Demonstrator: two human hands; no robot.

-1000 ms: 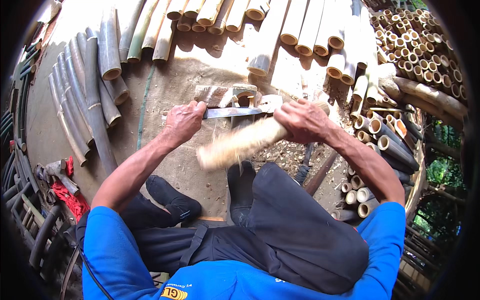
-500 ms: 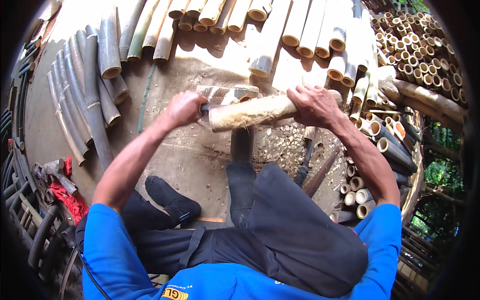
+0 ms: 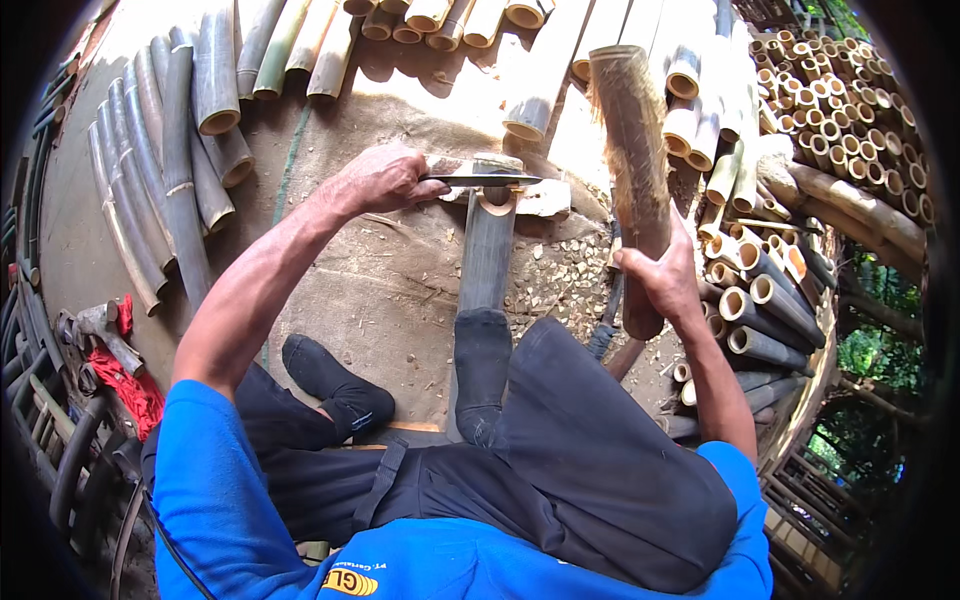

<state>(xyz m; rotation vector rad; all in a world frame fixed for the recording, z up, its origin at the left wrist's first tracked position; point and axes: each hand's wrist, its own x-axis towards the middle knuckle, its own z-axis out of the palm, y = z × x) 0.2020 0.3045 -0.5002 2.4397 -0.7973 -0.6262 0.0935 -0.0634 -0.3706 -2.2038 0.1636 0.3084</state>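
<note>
My left hand (image 3: 385, 180) is closed round the handle of a knife (image 3: 490, 181), whose dark blade points right. The blade lies across a grey bamboo tube (image 3: 488, 255) near its far end; whether it has cut in, I cannot tell. A notch with a pale cut edge shows in the tube just below the blade. My foot in a black sock (image 3: 482, 360) rests on the tube's near end. My right hand (image 3: 665, 270) grips the lower end of a thick wooden club (image 3: 632, 140), raised nearly upright, its side frayed into fibres.
A wooden block (image 3: 545, 198) lies under the tube's far end. Wood chips (image 3: 565, 270) litter the ground to its right. Cut bamboo tubes (image 3: 215, 80) lie at the far side and left, with stacked tubes (image 3: 840, 110) at right. A red cloth (image 3: 125, 385) lies at left.
The club has swung from lying level over the tube, between both hands, to upright at the right in my right hand. The knife blade now shows across the tube.
</note>
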